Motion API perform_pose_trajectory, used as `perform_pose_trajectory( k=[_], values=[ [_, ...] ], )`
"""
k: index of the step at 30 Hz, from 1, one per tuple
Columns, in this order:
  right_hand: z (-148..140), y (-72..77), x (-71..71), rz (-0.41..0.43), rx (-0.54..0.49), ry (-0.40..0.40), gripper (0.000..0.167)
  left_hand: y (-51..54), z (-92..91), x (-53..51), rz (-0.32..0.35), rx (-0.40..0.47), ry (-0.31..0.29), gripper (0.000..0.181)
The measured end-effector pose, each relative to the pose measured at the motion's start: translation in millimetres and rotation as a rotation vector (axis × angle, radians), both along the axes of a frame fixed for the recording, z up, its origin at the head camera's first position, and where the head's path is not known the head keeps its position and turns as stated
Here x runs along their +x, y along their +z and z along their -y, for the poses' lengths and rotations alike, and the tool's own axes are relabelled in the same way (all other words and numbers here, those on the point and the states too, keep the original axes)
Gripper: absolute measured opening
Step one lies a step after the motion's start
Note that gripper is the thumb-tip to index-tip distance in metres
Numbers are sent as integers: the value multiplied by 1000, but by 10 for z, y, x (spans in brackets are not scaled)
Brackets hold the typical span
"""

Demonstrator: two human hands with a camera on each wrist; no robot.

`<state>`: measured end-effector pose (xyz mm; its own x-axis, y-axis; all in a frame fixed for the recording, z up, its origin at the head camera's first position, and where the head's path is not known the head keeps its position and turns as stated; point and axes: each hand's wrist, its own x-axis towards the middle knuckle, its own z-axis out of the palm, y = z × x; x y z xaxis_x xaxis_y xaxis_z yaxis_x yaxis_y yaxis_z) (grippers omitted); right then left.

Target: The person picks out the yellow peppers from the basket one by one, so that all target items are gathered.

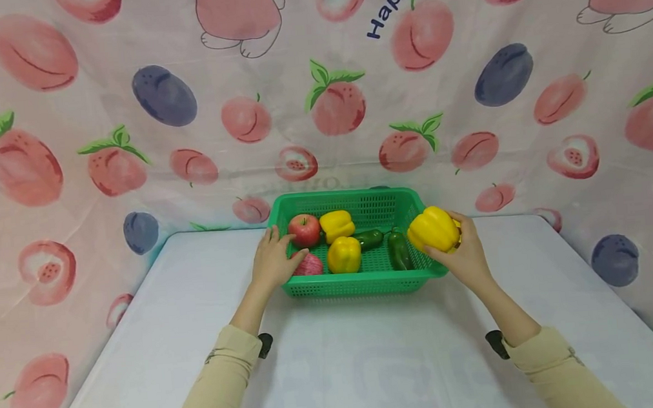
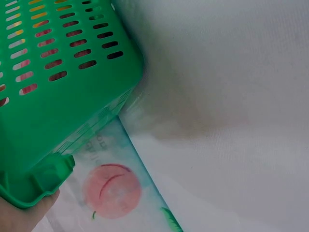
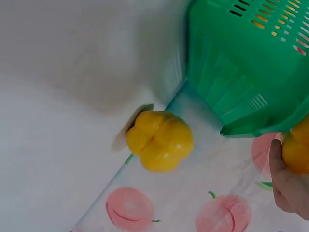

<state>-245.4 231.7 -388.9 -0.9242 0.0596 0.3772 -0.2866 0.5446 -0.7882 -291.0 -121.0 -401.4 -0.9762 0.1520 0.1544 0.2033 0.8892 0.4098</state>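
- Closest stuff first: two beige sleeves [image 1: 214, 389] come in from the bottom of the head frame, left and right of centre, each with a small dark gadget [image 1: 266, 345] at the wrist.
- Under them there's a white table [image 1: 376, 368] filling the lower middle.
- Left hand [image 1: 272, 260], just left of centre: fingers spread, resting on the left rim of the basket, thumb reaching over the inside. Nothing picked up in it.
- Right hand [image 1: 465, 253], right of centre: thumb and fingers gripping a yellow pepper [image 1: 431, 228] at the basket's right end. Can't tell if that pepper touches the rim.
- The green basket [image 1: 362, 277] sits dead centre. Inside, front left, a streaky pink fruit [image 1: 310, 266], and right beside it the front yellow pepper [image 1: 344, 255].
- Middle to right in there: two dark green veggies, one lying sideways [image 1: 370, 239], the other pointing up the frame [image 1: 399, 251].
- Back left of the basket: a red apple [image 1: 304, 232] next to the rear yellow pepper [image 1: 337, 224].
- Right wrist view, just below centre: a loose yellow pepper [image 3: 159, 141] outside the basket, by the table edge.
- Furthest back, a peach-print cloth [image 1: 276, 156] covers the top half.
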Motion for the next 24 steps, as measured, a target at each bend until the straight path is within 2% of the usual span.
perform_pose_trajectory(
  k=[15,24],
  values=[
    [-205,-21,138,62,-13,-96,79,-10,-5,-7,6,-4,-3,60],
    [-322,-55,188,6,27,-123,75,9,4,-1,7,0,2,59]
  ],
)
